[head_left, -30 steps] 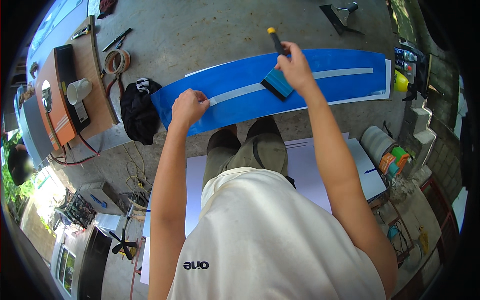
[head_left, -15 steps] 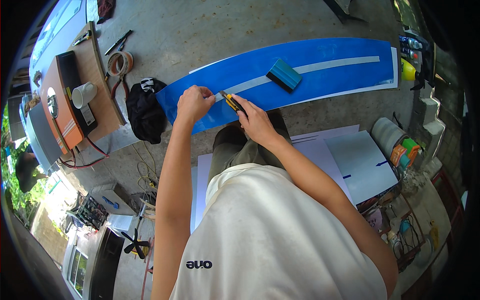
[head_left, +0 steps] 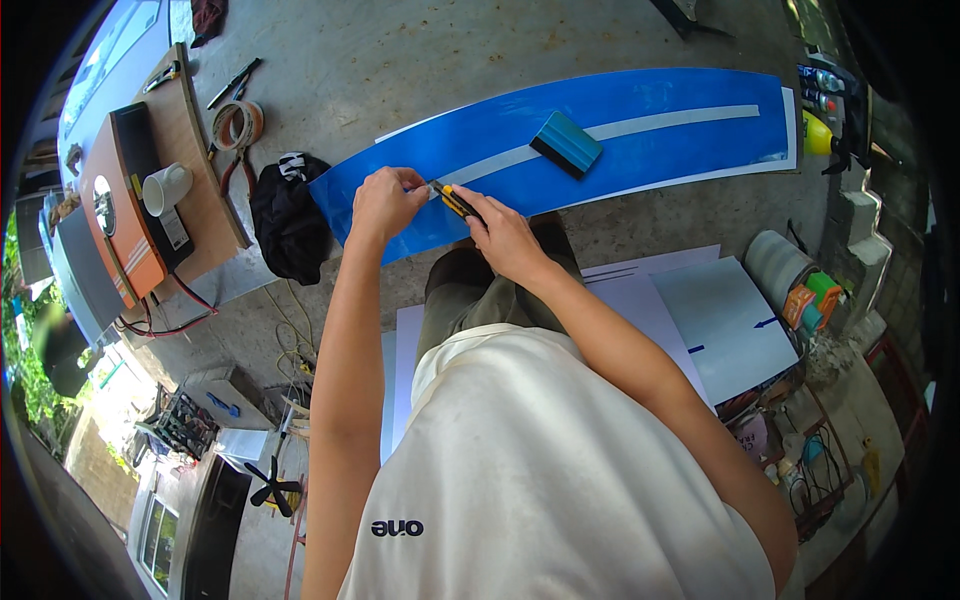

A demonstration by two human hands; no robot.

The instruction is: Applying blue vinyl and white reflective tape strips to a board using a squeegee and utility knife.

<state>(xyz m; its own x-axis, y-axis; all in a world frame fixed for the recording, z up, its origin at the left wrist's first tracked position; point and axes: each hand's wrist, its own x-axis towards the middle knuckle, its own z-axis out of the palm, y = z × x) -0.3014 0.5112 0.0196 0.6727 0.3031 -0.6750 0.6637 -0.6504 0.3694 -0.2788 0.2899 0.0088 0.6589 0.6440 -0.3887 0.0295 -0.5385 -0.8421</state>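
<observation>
Fingers of the left hand [head_left: 388,203] bunch at the left end of a long pale-grey strip [head_left: 680,120]; whether they pinch it, I cannot tell. The strip lies along a glossy blue curved sheet [head_left: 640,95] on the grey tabletop [head_left: 450,60]. The right hand [head_left: 505,240] has its fingers wrapped around a yellow-and-black utility knife [head_left: 457,200], its tip just beside the left fingertips. This step seems to call for light pressure, a shallow blade angle and fingertips out of the blade's line, since the sheet lies directly beneath.

Taking the hands as the dial's centre, a teal block-shaped squeegee [head_left: 568,142] sits across the strip at two o'clock, obstructing any run along it. A crumpled black cloth [head_left: 288,225] crowds the sheet's left end, between eight and nine o'clock. Beyond lie red-handled pliers [head_left: 250,176] at nine, a brown tape roll [head_left: 256,128] at ten, and a white mug [head_left: 167,188] farther out at nine.
</observation>
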